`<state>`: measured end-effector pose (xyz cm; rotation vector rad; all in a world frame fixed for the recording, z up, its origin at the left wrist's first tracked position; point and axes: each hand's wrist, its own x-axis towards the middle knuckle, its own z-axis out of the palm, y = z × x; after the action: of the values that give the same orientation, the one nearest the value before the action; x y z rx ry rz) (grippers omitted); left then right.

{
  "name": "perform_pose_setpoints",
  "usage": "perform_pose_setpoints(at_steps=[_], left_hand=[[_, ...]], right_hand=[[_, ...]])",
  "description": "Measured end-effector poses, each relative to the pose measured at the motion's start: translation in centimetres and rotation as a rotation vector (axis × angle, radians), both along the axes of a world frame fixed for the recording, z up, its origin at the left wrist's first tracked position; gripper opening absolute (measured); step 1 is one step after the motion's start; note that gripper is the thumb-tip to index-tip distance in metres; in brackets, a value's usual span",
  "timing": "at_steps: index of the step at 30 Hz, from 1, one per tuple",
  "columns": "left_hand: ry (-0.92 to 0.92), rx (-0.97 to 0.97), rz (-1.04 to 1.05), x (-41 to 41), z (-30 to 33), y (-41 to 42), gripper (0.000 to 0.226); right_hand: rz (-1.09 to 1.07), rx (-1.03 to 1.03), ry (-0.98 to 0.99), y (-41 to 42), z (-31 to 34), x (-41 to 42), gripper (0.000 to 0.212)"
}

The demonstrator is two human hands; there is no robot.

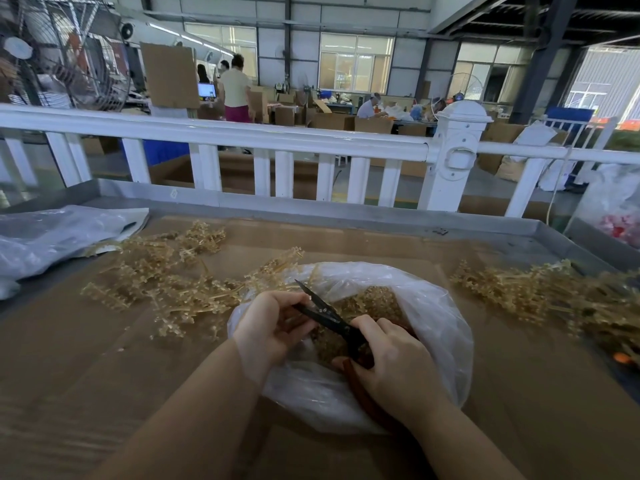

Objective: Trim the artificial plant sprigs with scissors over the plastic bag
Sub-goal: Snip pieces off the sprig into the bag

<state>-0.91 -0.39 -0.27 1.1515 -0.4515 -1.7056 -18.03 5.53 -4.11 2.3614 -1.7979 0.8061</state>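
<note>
A clear plastic bag [429, 306] lies open on the cardboard-covered table, with tan trimmed bits [374, 299] heaped inside. My right hand [394, 362] is shut on black scissors [325, 313], whose blades point up and left over the bag. My left hand [270, 323] is closed at the bag's left rim, fingertips next to the blades; whatever it pinches is too small to make out. Tan artificial sprigs lie in a pile to the left [166, 282] and another to the right [540, 292].
A second plastic bag [52, 237] lies at the table's far left. A metal rim [311, 209] and a white railing [242, 136] bound the far side. A bag with red items [620, 216] sits at the right edge. People work in the background.
</note>
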Motion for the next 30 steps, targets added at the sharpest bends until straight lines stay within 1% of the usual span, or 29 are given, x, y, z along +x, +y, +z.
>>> perform_pose_setpoints(at_steps=[2, 5, 9, 12, 15, 20, 23, 24, 25, 27, 30], left_hand=[[0.000, -0.008, -0.017, 0.2, 0.0, -0.1, 0.020], [0.013, -0.025, -0.060, 0.5, 0.0, -0.1, 0.016], [-0.054, -0.040, -0.095, 0.3, 0.0, 0.0, 0.006], [-0.124, -0.034, -0.079, 0.1, 0.2, -0.1, 0.008], [-0.140, -0.015, -0.045, 0.2, 0.4, -0.4, 0.010], [-0.058, 0.063, -0.064, 1.1, 0.8, -0.8, 0.015], [0.081, 0.095, -0.093, 2.1, 0.7, -0.9, 0.034], [0.133, 0.098, -0.086, 2.3, 0.5, -0.9, 0.036], [0.172, 0.091, -0.076, 2.3, 0.5, -0.8, 0.032], [0.162, 0.048, -0.044, 1.7, 0.3, -0.6, 0.022], [0.052, -0.078, 0.016, 0.5, -0.9, -0.2, 0.020]], right_hand=[[0.006, -0.001, -0.009, 0.1, 0.1, 0.0, 0.043], [0.008, 0.008, -0.015, 0.1, 0.1, 0.0, 0.042], [0.006, 0.010, -0.007, 0.2, 0.2, 0.0, 0.040], [0.002, 0.006, -0.004, 0.3, 0.3, 0.1, 0.038], [0.001, -0.006, -0.008, 0.3, 0.3, 0.1, 0.037], [0.024, -0.002, -0.029, 0.4, 0.5, 0.0, 0.038], [0.038, 0.007, -0.058, 0.5, 0.6, -0.1, 0.035], [0.040, 0.005, -0.072, 0.5, 0.6, -0.1, 0.034], [0.042, 0.003, -0.087, 0.5, 0.6, -0.2, 0.033], [0.048, 0.014, -0.096, 0.4, 0.7, -0.2, 0.034], [0.052, 0.036, -0.065, 0.4, 0.5, -0.2, 0.036]])
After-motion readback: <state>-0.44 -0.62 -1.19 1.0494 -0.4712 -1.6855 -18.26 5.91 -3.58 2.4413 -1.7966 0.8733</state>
